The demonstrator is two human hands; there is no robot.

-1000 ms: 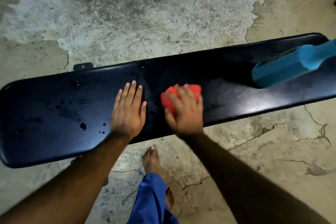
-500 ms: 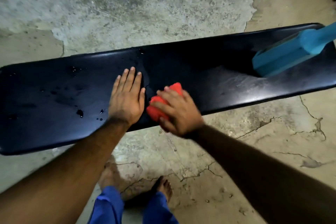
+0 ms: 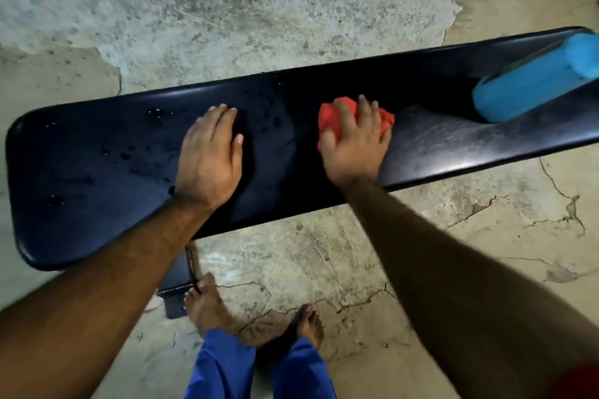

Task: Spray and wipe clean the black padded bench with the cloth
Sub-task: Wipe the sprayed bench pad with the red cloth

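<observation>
The black padded bench [image 3: 97,172] runs across the view, tilted up to the right, with water droplets on its left half and a dull wiped patch on its right. My right hand [image 3: 353,146] presses a crumpled red cloth [image 3: 334,118] onto the middle of the pad. Left of it, my left hand [image 3: 210,155] lies flat on the pad, palm down, fingers together, holding nothing. A blue spray bottle [image 3: 531,84] lies on its side at the bench's far right end.
Cracked, stained concrete floor [image 3: 421,236] surrounds the bench. My bare feet [image 3: 210,308] in blue trousers stand just in front of it. A dark bench foot [image 3: 175,282] sticks out under the near edge beside my left foot.
My right hand has slid the red cloth from the pad's near edge, by my left hand, to the right and toward the far side. My left hand stays planted. My feet have shifted.
</observation>
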